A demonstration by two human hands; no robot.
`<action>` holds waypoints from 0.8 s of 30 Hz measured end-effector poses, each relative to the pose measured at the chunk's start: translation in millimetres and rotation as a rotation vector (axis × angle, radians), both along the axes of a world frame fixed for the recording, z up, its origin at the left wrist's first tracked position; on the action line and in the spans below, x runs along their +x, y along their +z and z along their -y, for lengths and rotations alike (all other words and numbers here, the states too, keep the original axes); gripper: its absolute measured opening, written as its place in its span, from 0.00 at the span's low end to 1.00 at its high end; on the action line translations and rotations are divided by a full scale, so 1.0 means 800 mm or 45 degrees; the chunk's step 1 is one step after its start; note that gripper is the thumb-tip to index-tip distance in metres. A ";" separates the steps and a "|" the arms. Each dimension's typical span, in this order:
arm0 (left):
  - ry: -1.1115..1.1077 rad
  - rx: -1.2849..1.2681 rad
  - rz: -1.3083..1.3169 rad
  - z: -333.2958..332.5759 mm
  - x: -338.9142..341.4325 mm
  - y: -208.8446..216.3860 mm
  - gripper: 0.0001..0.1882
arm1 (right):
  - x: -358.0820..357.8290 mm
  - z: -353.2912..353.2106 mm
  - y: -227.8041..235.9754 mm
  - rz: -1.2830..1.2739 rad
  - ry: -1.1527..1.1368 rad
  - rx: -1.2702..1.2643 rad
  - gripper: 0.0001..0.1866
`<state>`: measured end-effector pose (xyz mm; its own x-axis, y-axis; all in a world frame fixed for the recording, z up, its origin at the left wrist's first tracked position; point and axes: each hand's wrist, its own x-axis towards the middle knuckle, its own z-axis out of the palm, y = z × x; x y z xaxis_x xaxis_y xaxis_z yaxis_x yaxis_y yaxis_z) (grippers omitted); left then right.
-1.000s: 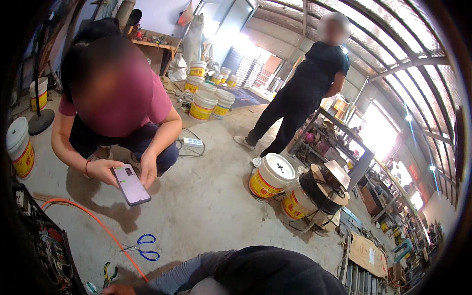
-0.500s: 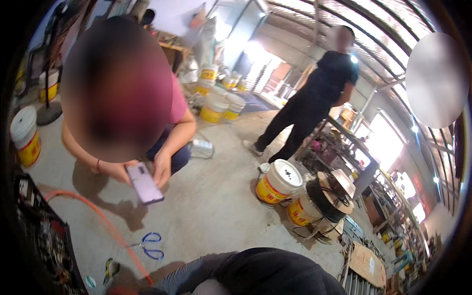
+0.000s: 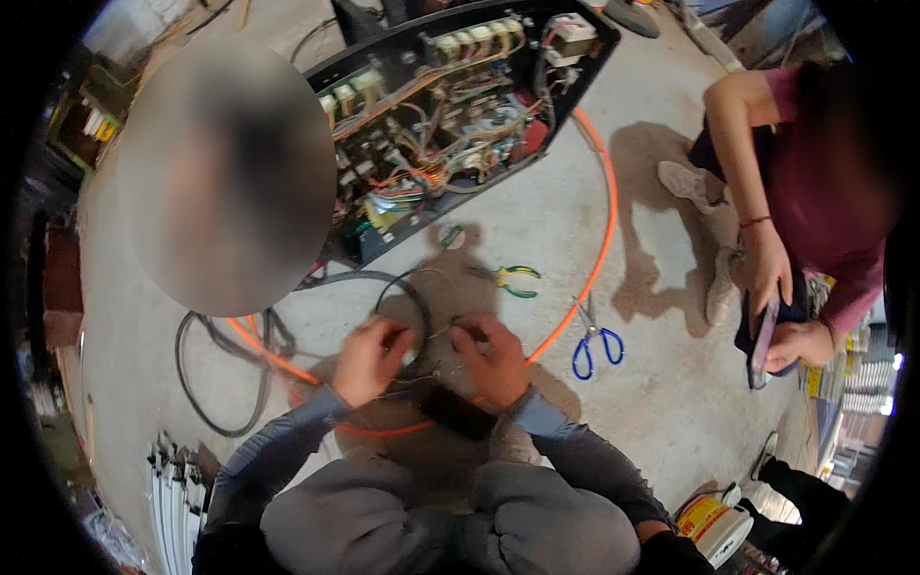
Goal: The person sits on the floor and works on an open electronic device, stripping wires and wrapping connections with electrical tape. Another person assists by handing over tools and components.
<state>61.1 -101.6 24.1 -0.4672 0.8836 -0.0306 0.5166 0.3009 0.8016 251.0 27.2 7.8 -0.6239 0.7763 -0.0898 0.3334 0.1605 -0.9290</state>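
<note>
Low over the floor in front of my knees, my left hand (image 3: pixel 372 359) has its fingers curled in around a thin wire (image 3: pixel 422 271) that arcs up from it. My right hand (image 3: pixel 491 359) pinches the same wire's other side between thumb and forefinger. Beside the left hand bends a thicker black cable (image 3: pixel 425 311). Beyond it lie a small green and white roll (image 3: pixel 450 237) and yellow-green pliers (image 3: pixel 517 281). To the right rest blue-handled scissors (image 3: pixel 597 353). A black flat rectangular object (image 3: pixel 458 412) sits below my hands.
An opened black chassis (image 3: pixel 460 134) full of boards and wiring stands ahead. An orange hose (image 3: pixel 610 206) curves around my hands. Another person (image 3: pixel 815 192) crouches at right with a phone (image 3: pixel 764 340). A bucket (image 3: pixel 714 527) and metal strips (image 3: pixel 175 508) flank me.
My view has swung from the room down to the floor. Both of my hands and the opened chassis are now plainly visible. The crouching person appears at right instead of left.
</note>
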 end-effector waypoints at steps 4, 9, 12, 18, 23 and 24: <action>0.053 -0.302 0.712 -0.015 0.017 0.003 0.16 | -0.005 0.002 0.008 0.007 0.093 0.325 0.10; 0.054 -0.316 1.036 -0.036 0.030 0.012 0.17 | 0.001 -0.002 0.016 0.047 0.111 0.507 0.10; 0.129 -0.297 1.331 -0.035 0.029 0.001 0.16 | 0.003 -0.004 0.015 0.061 0.166 0.550 0.09; 0.234 -0.371 1.705 -0.029 0.019 -0.008 0.14 | -0.005 0.006 0.007 0.034 0.178 0.491 0.09; 0.178 -0.306 1.683 -0.026 0.021 -0.022 0.16 | -0.007 0.012 0.006 0.037 0.144 0.264 0.08; 0.174 -0.272 1.701 -0.025 0.022 -0.028 0.17 | -0.006 0.013 0.003 0.033 0.132 0.196 0.09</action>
